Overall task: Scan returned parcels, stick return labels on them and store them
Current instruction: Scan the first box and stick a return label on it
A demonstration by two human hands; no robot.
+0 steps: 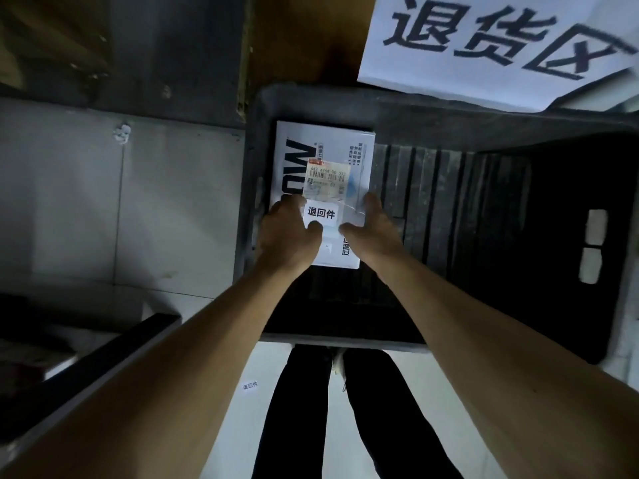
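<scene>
A white parcel box (328,146) with black lettering lies against the left wall inside a dark plastic crate (432,108). It carries a shipping label (326,183) and below it a white return sticker (321,213) with black characters. My left hand (288,233) grips the box's near left edge, with its thumb on the sticker. On the near right edge my right hand (371,228) holds the box, fingers spread over the top. Whether the box rests on the crate floor is unclear.
A large white paper sign (484,46) with big black characters hangs above the crate's far rim. A loose return sticker (250,386) lies on the pale floor by my legs. A dark table edge (103,361) runs at lower left. The crate's right side shows ribbed floor.
</scene>
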